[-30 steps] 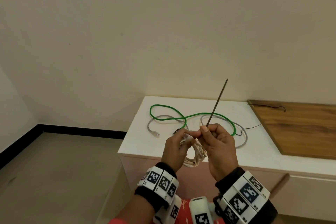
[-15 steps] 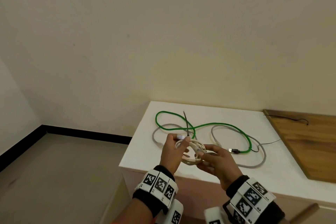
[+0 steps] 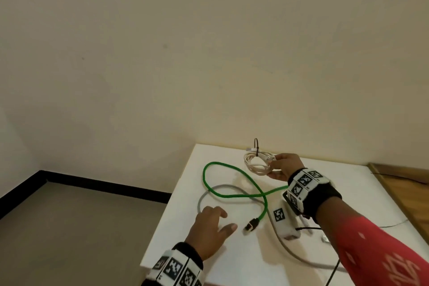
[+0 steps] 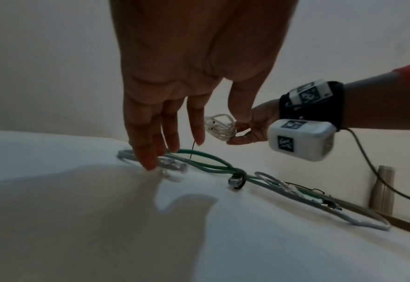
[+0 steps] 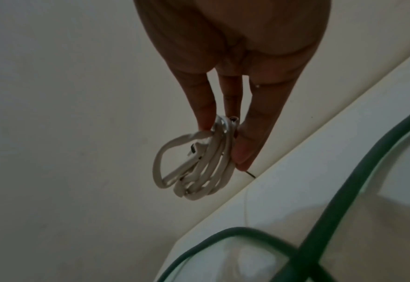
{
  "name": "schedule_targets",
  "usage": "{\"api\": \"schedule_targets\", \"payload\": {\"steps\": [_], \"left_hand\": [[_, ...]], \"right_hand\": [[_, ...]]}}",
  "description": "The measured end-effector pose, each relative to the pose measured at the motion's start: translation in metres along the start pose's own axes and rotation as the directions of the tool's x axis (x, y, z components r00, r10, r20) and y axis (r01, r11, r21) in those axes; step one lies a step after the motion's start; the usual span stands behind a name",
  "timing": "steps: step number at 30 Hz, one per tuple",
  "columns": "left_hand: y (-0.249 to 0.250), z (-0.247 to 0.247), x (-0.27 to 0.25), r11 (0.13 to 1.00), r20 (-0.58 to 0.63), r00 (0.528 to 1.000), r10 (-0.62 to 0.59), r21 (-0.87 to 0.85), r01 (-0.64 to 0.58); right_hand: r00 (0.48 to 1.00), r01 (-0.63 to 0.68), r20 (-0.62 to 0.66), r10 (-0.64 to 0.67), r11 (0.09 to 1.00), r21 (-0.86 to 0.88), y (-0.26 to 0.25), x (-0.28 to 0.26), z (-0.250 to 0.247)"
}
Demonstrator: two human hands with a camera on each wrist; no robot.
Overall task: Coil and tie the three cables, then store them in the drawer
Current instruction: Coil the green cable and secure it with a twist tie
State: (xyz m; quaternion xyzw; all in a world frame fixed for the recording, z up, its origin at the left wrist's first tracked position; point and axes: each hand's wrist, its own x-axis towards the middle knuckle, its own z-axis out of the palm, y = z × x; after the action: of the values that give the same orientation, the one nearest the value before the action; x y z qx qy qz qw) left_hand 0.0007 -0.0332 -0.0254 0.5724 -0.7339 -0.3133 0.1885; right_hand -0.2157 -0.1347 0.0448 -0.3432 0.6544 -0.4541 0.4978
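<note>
Plain cream wall [image 3: 209, 42] fills most of what I'm looking at, bare apart from a few faint marks. Down to my left there's grey floor [image 3: 69, 227], and a black skirting strip [image 3: 104, 187] runs along the foot of the wall into the corner. Right in front of me, a white surface [image 3: 232, 260] butts against the wall. At its far right edge sits a wooden board [image 3: 411, 195], brown and grained. Light is soft and even.
</note>
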Motion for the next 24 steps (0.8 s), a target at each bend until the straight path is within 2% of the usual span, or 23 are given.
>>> {"api": "schedule_targets", "payload": {"steps": [6, 9, 13, 17, 19, 22, 24], "left_hand": [[-0.012, 0.006, 0.014, 0.993, -0.006, 0.998, 0.070, 0.093, -0.069], [-0.013, 0.009, 0.015, 0.990, -0.010, 0.996, 0.088, 0.113, -0.086], [-0.011, 0.010, 0.013, 0.991, -0.016, 0.996, 0.086, 0.103, -0.084], [-0.006, 0.006, 0.007, 0.994, -0.005, 0.997, 0.076, 0.079, -0.076], [-0.002, 0.005, 0.003, 0.994, 0.001, 0.997, 0.073, 0.082, -0.073], [0.005, 0.007, -0.007, 0.994, 0.003, 0.997, 0.071, 0.088, -0.071], [0.009, 0.008, -0.014, 0.994, 0.009, 0.998, 0.069, 0.083, -0.069]], "right_hand": [[0.994, -0.073, -0.087, 0.062, 0.989, -0.126, 0.022, 0.059, -0.001], [0.989, -0.089, -0.134, 0.054, 0.959, -0.270, 0.034, 0.074, -0.005], [0.990, -0.071, -0.137, 0.019, 0.918, -0.389, 0.038, 0.072, -0.013], [0.980, 0.010, -0.174, -0.094, 0.903, -0.429, 0.037, 0.044, -0.019], [0.985, 0.046, -0.110, -0.132, 0.820, -0.570, 0.041, 0.025, -0.017], [0.999, 0.025, 0.000, -0.040, 0.619, -0.785, 0.055, -0.002, -0.003], [0.999, 0.028, 0.041, 0.012, 0.527, -0.849, 0.065, -0.012, 0.006]]}}
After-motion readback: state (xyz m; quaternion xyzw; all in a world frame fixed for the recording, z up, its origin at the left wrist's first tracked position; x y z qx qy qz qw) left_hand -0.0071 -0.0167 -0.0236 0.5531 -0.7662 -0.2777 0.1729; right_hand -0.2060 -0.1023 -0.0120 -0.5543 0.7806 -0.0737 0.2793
